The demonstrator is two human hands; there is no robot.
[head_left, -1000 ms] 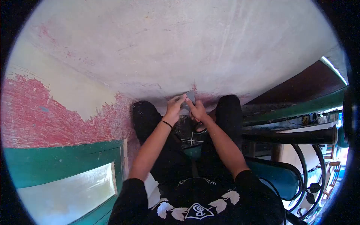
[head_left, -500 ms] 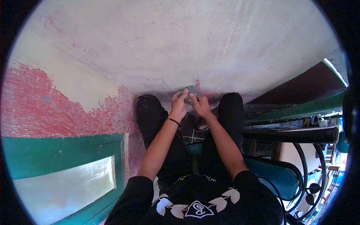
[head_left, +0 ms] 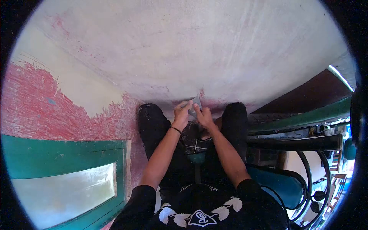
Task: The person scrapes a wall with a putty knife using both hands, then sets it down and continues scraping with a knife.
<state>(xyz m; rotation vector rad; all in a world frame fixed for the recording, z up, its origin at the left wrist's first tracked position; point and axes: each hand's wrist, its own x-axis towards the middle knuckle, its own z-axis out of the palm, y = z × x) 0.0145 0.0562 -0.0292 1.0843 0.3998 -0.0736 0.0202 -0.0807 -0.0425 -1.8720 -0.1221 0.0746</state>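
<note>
the left hand [head_left: 181, 114] and right hand [head_left: 206, 117] pinch a flat gray piece [head_left: 195, 106], fingers [head_left: 197, 107] narrowed on it, near the wall [head_left: 199, 50], at twelve o'clock from the black shirt [head_left: 253, 205]. white leaves [head_left: 181, 219] flank its framed letter [head_left: 202, 218], too stylized to read surely.

Counting up: one flat grey handheld piece [head_left: 197, 102], one thin black wristband [head_left: 176, 130], one green-framed cloudy pane [head_left: 67, 191], two black leaf-shaped ornaments [head_left: 318, 196].
</note>
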